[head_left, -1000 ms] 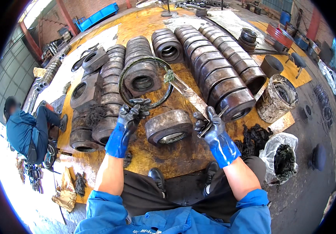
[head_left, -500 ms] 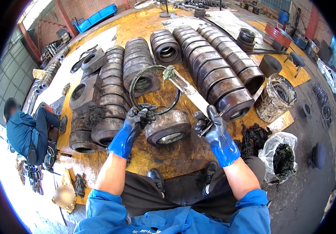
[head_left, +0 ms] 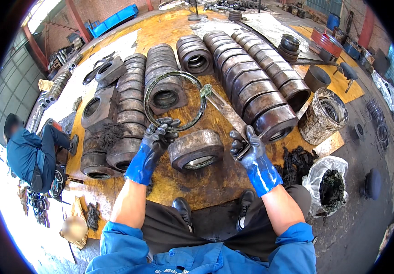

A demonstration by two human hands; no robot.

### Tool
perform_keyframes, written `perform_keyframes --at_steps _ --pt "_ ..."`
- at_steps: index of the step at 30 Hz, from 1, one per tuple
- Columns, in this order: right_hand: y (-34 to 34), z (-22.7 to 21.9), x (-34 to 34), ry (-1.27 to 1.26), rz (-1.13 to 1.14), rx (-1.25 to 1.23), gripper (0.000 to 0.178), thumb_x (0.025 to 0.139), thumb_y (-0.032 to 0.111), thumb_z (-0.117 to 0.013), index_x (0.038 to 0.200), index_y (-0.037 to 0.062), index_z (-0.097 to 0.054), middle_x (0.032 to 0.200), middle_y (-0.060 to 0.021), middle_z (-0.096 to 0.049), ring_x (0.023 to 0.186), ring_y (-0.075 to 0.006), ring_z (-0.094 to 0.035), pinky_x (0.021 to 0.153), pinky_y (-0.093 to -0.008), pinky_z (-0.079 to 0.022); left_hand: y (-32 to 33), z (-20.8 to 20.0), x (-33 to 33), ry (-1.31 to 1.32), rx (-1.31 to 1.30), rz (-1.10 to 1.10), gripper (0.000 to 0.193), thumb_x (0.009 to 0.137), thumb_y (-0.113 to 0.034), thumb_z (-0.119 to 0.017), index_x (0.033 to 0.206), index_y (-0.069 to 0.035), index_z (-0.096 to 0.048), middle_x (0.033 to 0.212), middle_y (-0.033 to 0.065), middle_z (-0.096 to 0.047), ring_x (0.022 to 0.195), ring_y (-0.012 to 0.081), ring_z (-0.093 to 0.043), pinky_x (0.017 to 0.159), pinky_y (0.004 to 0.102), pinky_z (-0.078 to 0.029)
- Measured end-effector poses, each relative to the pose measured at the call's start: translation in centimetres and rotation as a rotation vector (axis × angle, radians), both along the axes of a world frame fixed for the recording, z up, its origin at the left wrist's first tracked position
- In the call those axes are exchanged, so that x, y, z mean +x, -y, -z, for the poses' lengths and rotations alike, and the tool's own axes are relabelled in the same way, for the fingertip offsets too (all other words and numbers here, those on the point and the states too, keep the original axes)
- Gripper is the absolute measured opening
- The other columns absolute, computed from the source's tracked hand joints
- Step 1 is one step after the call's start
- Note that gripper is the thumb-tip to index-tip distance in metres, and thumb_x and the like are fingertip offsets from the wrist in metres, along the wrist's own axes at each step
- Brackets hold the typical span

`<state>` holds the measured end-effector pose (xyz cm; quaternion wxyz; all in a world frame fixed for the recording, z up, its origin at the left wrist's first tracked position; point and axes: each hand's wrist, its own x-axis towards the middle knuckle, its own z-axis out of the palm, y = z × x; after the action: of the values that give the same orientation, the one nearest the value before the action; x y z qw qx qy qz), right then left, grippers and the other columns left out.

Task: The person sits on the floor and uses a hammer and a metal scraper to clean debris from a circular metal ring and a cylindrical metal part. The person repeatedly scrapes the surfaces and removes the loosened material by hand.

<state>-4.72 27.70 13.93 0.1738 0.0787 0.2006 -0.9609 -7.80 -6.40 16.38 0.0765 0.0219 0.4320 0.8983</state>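
My left hand [head_left: 157, 140], in a black and blue rubber glove, grips a large thin metal ring [head_left: 147, 98] by its lower edge and holds it upright. In my right hand [head_left: 251, 150], gloved alike, is a long flat scraper [head_left: 232, 116]. A dab of dark green grease [head_left: 205, 90] sits on its far end, against or close to the ring's right side; I cannot tell if they touch. Just below the ring, a thick steel collar [head_left: 198, 153] lies on the yellow-brown board [head_left: 206, 192]. The scraper's grip end is mostly hidden by my fingers.
Rows of stacked steel collars [head_left: 252, 86] stand ahead. To the right are a dirty bucket [head_left: 316, 121], black rags [head_left: 295, 164] and a plastic bag of dark grease [head_left: 332, 192]. A person in blue [head_left: 32, 150] sits low at the left.
The ring has shifted slightly up and left and faces me more fully. The scraper has turned a little, its greased end now at the ring's right side. Both hands keep their holds.
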Motion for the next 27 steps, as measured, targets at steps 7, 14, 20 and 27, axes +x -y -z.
perform_keyframes --at_steps 7,14,20,27 --pt "-0.1 -0.7 0.0 -0.023 -0.026 0.068 0.014 0.101 0.038 -0.051 0.100 0.0287 -0.063 0.100 -0.0140 -0.073 0.065 -0.0256 -0.070 0.055 -0.0442 -0.053 0.7 0.5 -0.2 -0.037 -0.330 0.080 0.024 0.096 -0.009 -0.062 0.118 0.001 -0.060 0.118 0.0203 -0.068 0.088 0.0241 -0.070 0.069 0.0325 -0.058" --pt "0.3 -0.9 0.1 -0.047 -0.021 0.154 0.021 0.101 0.035 -0.052 0.110 0.0200 -0.064 0.093 -0.0154 -0.073 0.059 -0.0258 -0.067 0.055 -0.0418 -0.054 0.0 1.1 0.5 -0.085 -0.423 0.210 0.031 0.094 -0.014 -0.066 0.120 0.002 -0.059 0.118 0.0208 -0.068 0.095 0.0249 -0.069 0.075 0.0348 -0.060" --pt "0.1 -1.8 0.5 -0.078 -0.003 0.084 0.023 0.100 0.036 -0.055 0.113 0.0190 -0.064 0.094 -0.0142 -0.073 0.062 -0.0252 -0.068 0.056 -0.0412 -0.053 -0.5 1.7 0.4 0.038 -0.308 0.139 0.028 0.094 -0.012 -0.067 0.117 0.002 -0.061 0.113 0.0201 -0.069 0.094 0.0248 -0.070 0.072 0.0337 -0.060" --pt "-4.2 -5.8 0.9 -0.218 0.059 0.014 0.031 0.097 0.036 -0.059 0.123 0.0197 -0.062 0.098 -0.0109 -0.072 0.067 -0.0234 -0.068 0.060 -0.0404 -0.054 -0.4 0.6 0.3 0.258 -0.279 -0.044 0.022 0.095 -0.011 -0.062 0.117 -0.005 -0.060 0.113 0.0183 -0.070 0.074 0.0208 -0.069 0.056 0.0305 -0.052"
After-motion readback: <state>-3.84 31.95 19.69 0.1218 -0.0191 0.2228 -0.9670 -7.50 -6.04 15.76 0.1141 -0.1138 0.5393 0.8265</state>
